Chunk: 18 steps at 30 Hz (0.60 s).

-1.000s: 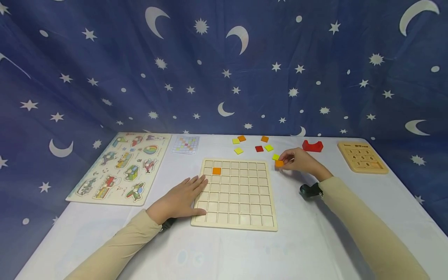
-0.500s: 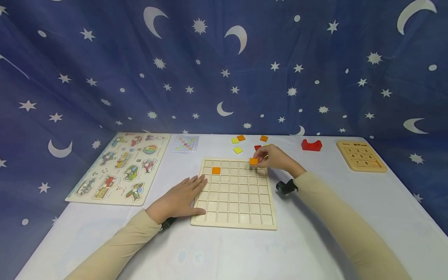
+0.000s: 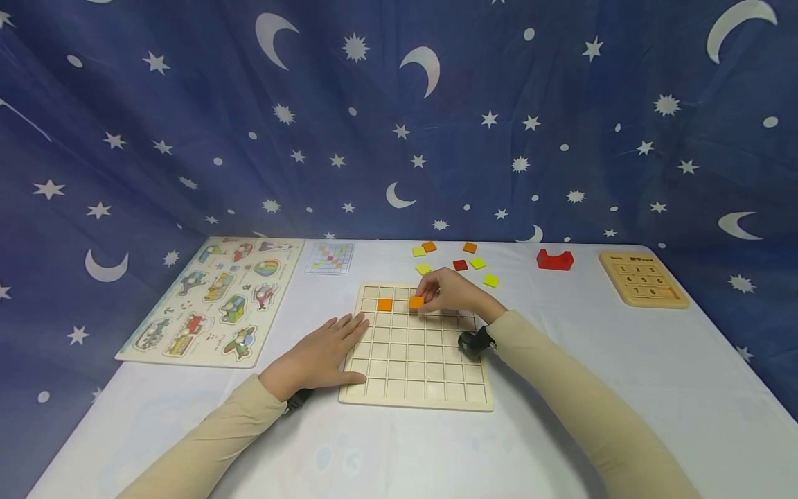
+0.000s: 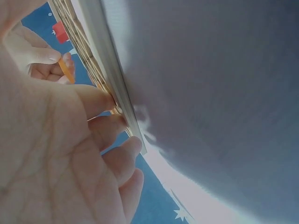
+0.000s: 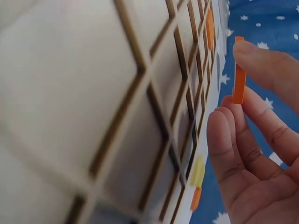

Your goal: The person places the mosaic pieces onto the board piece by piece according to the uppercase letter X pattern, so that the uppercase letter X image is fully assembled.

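A square wooden grid board [image 3: 416,353] lies on the table in front of the person. The left hand [image 3: 325,353] rests with spread, straight fingers on the board's left edge. Between thumb and fingers, the right hand [image 3: 445,291] pinches an orange square tile [image 3: 416,303] over the upper part of the grid. In the right wrist view this orange tile [image 5: 239,74] stands edge-on, apart from the board surface. Another orange tile [image 3: 385,305] sits in a cell near the board's upper left. Behind the board lie loose yellow tiles [image 3: 477,263], a red tile [image 3: 460,265] and orange tiles [image 3: 470,247].
A picture puzzle board [image 3: 218,301] lies at the left. Beside it is a printed colour-grid card [image 3: 329,258]. A red notched block [image 3: 555,260] and a wooden number board [image 3: 644,278] are at the right. A starry blue cloth [image 3: 349,138] hangs behind the table.
The right hand has carried the orange tile leftward from beyond the board's right edge to over its upper middle. The left hand stays in place.
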### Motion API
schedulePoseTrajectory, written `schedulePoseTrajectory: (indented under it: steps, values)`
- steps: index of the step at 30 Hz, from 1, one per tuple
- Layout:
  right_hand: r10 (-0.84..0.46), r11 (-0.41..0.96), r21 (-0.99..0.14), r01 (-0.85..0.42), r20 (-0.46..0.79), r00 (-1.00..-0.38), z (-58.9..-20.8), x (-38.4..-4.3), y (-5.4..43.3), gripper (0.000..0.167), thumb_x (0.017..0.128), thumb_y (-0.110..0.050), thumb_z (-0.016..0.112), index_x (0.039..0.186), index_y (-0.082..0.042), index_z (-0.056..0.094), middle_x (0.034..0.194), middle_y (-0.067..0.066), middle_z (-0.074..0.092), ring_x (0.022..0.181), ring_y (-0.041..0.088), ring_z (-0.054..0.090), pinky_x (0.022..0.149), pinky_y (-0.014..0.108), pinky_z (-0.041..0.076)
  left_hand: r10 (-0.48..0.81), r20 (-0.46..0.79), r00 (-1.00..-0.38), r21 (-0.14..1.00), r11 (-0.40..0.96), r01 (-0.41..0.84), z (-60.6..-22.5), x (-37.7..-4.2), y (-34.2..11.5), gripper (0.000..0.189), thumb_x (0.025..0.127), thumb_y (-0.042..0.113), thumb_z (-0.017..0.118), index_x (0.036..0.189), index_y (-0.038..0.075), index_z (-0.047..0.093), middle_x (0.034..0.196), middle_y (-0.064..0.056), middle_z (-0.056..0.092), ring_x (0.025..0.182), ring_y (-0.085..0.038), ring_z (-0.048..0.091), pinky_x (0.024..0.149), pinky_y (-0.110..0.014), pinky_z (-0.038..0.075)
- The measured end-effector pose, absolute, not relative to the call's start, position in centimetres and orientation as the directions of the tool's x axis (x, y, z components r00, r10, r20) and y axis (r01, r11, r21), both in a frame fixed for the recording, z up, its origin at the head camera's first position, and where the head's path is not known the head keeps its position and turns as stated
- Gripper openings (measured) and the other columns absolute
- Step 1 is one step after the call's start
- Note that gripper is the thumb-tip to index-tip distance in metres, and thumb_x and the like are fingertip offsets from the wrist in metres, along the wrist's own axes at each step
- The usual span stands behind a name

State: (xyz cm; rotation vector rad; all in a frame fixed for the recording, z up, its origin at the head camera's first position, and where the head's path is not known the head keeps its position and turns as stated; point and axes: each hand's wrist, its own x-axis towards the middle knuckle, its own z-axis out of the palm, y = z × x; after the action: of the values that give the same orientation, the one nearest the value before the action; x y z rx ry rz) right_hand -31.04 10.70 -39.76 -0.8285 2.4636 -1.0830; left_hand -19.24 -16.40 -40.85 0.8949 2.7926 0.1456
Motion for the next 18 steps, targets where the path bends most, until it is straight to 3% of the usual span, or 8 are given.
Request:
schedulePoseTrajectory:
  steps: [18]
  values:
    - [-0.700,0.541,-0.740,-0.400,-0.132,-0.702,-40.3,-30.5,7.6,0.018,0.071,-0.006,0.080,0.083,-0.001,0.068,0.076,0.005,0.067,0.065,0.007,0.056,0.065,0.018,0.051,0.571,-0.173,-0.802,0.149,0.820,0.552,-41.3,-19.5,-16.4,0.094,0.084,0.061,0.055,0.149,0.002,0.021,0.157,-0.016,0.018,0.143,-0.036,0.022,0.117,-0.050,0.022]
